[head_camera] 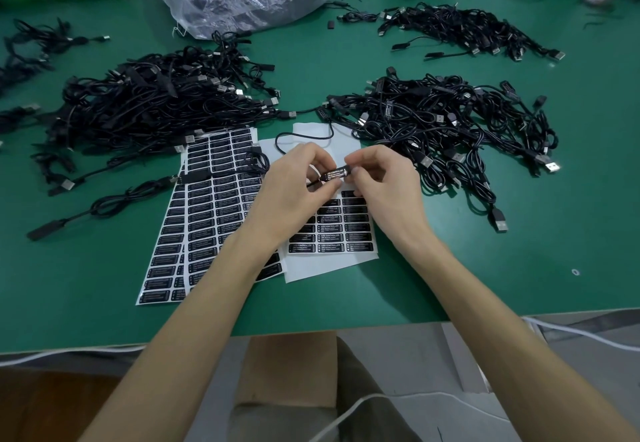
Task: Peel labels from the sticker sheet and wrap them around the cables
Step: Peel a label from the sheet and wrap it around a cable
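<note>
Both hands are over the sheet point(329, 233) in the middle of the table point(104, 285). The left hand point(294, 181) and the right hand point(384, 185) hold one controller point(347, 171) between them, just above the sheet. The fingers of each hand are curled and pinch one end of it, so neither hand is free. A label point(333, 174) lies on the controller with its white text upward. I cannot tell if it is already closed all around.

The cable point(304, 135) of this controller goes away from the hands in a loose loop on the table. It looks thin, light and soft, so it will bend and give no support. The controller is the stiff part, and I think it is best to hold it at the ends, as now, to keep the middle free for the label. The label is thin and sticky, it may crease or stick crooked, so it should be pressed from one edge and rolled around.

More cables lie in the left pile point(156, 95) and the right pile point(443, 119)
</note>
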Demonstrator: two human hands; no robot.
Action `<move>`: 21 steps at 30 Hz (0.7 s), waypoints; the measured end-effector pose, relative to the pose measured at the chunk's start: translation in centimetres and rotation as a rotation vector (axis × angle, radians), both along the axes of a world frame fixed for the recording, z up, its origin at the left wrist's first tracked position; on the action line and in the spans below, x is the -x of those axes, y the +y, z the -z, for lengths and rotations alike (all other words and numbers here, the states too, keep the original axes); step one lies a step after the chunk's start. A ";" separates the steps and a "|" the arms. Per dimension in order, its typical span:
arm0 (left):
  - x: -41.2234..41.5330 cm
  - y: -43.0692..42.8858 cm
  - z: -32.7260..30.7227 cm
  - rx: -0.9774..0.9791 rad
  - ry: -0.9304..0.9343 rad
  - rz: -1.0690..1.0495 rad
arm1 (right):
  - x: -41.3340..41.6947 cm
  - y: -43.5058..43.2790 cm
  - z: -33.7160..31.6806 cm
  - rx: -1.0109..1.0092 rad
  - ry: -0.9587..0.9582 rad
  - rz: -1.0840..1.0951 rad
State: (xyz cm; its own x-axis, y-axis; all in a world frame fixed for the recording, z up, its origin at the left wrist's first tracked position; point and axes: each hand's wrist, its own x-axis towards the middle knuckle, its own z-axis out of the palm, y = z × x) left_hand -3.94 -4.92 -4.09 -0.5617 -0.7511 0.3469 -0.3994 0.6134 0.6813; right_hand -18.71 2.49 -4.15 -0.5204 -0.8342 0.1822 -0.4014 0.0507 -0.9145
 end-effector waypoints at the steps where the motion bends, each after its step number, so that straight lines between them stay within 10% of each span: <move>1: 0.0 0.0 0.0 0.019 -0.005 0.006 | 0.0 0.0 0.0 0.003 -0.004 -0.008; 21: 0.2 -0.1 0.0 0.072 0.048 -0.008 | -0.5 0.1 -0.2 0.015 -0.099 -0.013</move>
State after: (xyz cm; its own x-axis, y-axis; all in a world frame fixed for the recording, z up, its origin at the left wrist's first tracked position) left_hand -4.12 -5.06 -4.07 -0.5376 -0.7275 0.4262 -0.3721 0.6583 0.6543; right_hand -18.21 2.63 -3.96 -0.5255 -0.8387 0.1428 -0.3099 0.0324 -0.9502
